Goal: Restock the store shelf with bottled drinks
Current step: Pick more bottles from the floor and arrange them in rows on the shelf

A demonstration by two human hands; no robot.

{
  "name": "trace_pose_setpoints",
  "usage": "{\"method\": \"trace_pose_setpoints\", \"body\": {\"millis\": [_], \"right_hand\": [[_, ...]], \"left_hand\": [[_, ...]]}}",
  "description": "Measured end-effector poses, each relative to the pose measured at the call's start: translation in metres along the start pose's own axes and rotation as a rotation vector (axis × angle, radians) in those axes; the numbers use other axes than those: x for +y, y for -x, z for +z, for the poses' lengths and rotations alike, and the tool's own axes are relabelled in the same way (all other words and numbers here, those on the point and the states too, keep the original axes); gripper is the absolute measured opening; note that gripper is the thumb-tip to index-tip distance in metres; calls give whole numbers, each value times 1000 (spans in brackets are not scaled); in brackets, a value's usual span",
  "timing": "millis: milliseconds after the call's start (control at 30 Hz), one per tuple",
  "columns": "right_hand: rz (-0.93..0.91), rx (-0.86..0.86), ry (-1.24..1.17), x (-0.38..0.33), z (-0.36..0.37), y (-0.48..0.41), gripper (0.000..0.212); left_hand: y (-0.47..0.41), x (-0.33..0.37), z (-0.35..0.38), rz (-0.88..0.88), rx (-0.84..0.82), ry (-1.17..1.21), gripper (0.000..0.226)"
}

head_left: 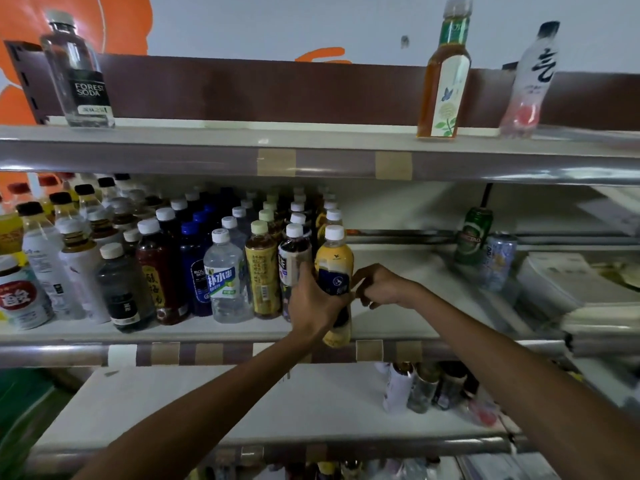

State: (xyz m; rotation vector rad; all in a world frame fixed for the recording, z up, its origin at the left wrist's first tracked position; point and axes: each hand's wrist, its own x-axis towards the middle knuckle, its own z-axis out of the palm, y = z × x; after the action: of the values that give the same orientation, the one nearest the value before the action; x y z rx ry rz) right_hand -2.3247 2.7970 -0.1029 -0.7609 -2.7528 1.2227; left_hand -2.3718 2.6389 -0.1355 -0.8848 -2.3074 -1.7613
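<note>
My left hand (313, 303) grips a yellow bottle with a dark blue label and white cap (335, 261) at the front edge of the middle shelf (408, 327). The bottle stands at the right end of the rows of bottled drinks (194, 258). My right hand (381, 287) is just right of the bottle with its fingers curled at the label; whether it pinches the bottle is unclear. A dark bottle with a white cap (293, 251) stands right beside my left hand's fingers.
The top shelf (242, 136) holds a clear soda bottle (81, 74), an amber tea bottle (445, 77) and a pink-white bottle (530, 84). Two cans (485, 251) stand on the middle shelf's right. Several bottles (429, 386) lie on the lower shelf. Stacked packs (588, 299) sit far right.
</note>
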Motion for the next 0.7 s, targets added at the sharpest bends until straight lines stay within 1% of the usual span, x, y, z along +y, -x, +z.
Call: {"method": "trace_pose_setpoints", "body": {"millis": [100,200,300,367,433,533,633,700], "right_hand": [[-7,-73,-7,5,7,13,37],[-75,-70,-19,7,18,17,49],[-161,15,-69,8,27,19,40],[-186,99,-65,9,32,18,41],[-177,157,-40,8,36,13,38],[-153,192,-54,4,42,9,34],[-158,224,-15,7,48,4,40],[-113,242,-68,9,54,1,38]], "left_hand": [[-2,7,10,-35,15,-17,88],[-2,13,18,-71,9,-1,84],[-3,14,22,-83,28,-29,79],[-3,15,22,-75,32,-65,75],[-6,14,21,-62,30,-81,73],[-10,14,20,-38,11,-117,67],[-13,11,19,-25,-37,-235,59],[-13,5,17,-15,-80,-309,58]]}}
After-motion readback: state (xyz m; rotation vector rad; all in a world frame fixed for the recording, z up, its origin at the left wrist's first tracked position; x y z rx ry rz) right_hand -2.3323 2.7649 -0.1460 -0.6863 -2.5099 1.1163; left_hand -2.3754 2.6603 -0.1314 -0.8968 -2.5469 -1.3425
